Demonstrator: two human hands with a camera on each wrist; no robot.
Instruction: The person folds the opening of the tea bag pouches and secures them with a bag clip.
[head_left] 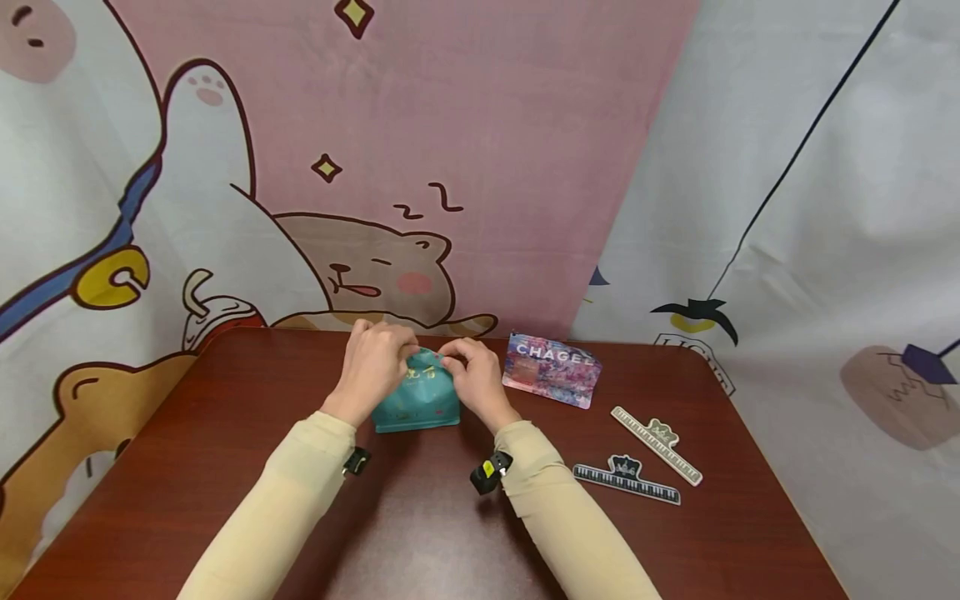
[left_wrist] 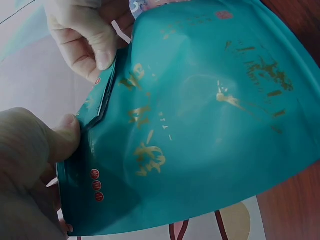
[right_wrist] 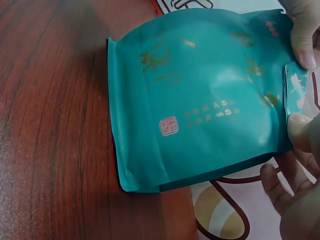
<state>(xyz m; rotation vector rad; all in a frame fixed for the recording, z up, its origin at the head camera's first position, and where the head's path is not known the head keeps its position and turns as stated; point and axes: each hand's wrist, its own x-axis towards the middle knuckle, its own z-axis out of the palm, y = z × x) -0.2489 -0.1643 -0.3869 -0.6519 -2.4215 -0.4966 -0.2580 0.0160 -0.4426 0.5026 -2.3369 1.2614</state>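
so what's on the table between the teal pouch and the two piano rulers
Only bare tabletop and the person's right hand and sleeve, as the head view shows. The teal pouch and the rulers stay apart; the colourful packet lies farther back.

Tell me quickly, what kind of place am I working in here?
Probably a staged tabletop recording corner, not a real kitchen or shop: a dark wooden table, cartoon bear cloth backdrops hung behind it, and props such as the teal pouch and piano-key rulers.
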